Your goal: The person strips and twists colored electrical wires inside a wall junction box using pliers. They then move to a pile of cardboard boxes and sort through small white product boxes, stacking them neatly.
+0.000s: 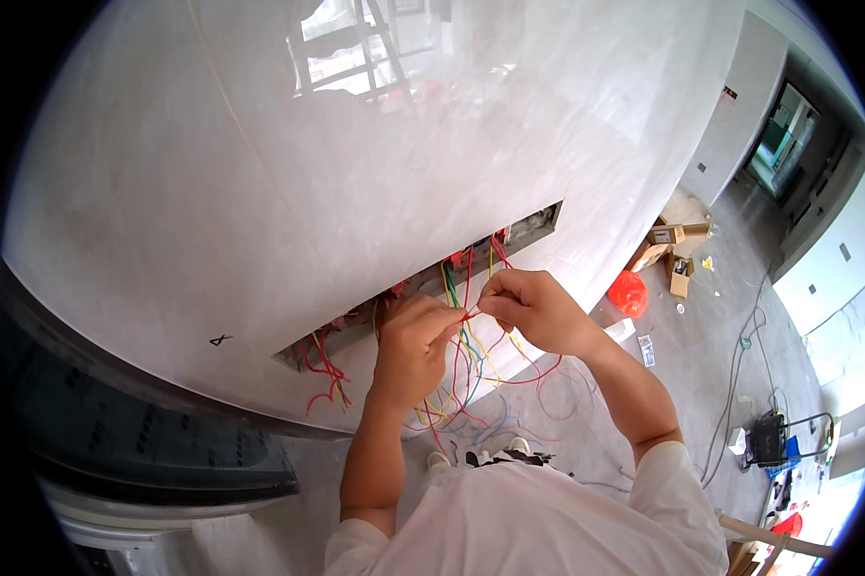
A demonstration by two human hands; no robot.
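Red insulated wire point(470, 314) sits pinched at its end between both my hands, just below the long rectangular slot point(423, 283) cut in the pale grey polished wall panel point(260, 192). My left hand point(413, 341) and right hand point(533, 307) are drawn together, fingertips nipping the wire. By my judgement, the work is midway: loose red, yellow and green wire tails point(451, 384) hang unjoined from the slot, and no cover is fitted.
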